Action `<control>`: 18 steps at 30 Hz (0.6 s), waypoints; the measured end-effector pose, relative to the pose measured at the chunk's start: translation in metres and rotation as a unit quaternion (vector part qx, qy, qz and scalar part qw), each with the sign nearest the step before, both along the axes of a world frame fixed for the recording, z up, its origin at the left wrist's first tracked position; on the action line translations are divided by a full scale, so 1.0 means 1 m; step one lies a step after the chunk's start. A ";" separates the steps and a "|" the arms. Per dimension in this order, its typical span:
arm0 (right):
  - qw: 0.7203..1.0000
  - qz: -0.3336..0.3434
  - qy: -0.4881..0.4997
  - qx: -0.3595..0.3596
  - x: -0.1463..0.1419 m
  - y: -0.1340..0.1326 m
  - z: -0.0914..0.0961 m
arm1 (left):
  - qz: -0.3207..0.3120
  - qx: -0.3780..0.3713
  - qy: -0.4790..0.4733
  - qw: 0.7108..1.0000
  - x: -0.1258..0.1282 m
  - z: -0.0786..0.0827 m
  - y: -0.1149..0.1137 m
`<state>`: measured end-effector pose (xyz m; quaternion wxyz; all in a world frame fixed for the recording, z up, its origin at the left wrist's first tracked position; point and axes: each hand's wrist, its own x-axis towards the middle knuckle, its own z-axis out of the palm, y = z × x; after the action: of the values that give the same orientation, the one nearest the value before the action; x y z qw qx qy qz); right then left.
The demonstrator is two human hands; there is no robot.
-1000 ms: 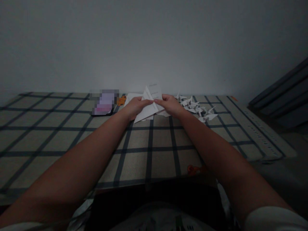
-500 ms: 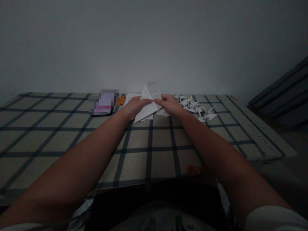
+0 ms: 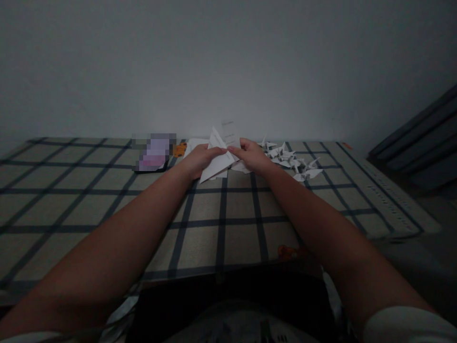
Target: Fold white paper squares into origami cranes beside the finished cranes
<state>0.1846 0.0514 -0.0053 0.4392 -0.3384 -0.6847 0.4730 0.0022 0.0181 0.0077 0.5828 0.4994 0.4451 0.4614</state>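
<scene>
Between my two hands is a folded sheet of white paper (image 3: 216, 162), raised a little over the table, with a pointed corner toward me and a printed flap standing up at the back. My left hand (image 3: 200, 158) grips its left side, thumb on top. Pinching the right side near the middle is my right hand (image 3: 252, 154), its thumb tip close to the left thumb. The fingers beneath the paper are hidden. More white paper (image 3: 194, 142) lies on the table behind and under my hands. Several folded paper cranes (image 3: 285, 155) sit just right of my right hand.
A checked cloth (image 3: 150, 205) covers the table, which meets a plain wall (image 3: 228, 62) at the back. Left of my hands rests a phone-like device (image 3: 155, 152), its screen blurred out. Dark grey folded fabric (image 3: 424, 138) is at the far right.
The printed flap at the back has shifted very slightly. Both hands keep their hold on the folded paper in nearly the same place.
</scene>
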 end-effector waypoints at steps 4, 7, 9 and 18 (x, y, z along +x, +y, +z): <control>1.000 -0.002 0.008 0.004 0.000 0.001 -0.001 | 0.014 -0.001 -0.002 1.000 0.001 0.002 -0.001; 1.000 0.004 -0.020 -0.003 0.003 0.002 -0.001 | 0.027 -0.002 0.009 1.000 0.002 0.002 -0.001; 1.000 0.002 -0.030 0.000 0.004 0.003 -0.001 | 0.017 -0.001 0.011 1.000 0.001 0.001 0.000; 0.999 0.024 -0.018 -0.032 0.005 0.002 0.000 | 0.010 0.016 0.027 0.999 0.000 0.002 -0.004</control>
<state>0.1891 0.0530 -0.0054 0.4040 -0.3439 -0.6854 0.4988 0.0020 0.0143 0.0100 0.5578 0.5164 0.4585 0.4604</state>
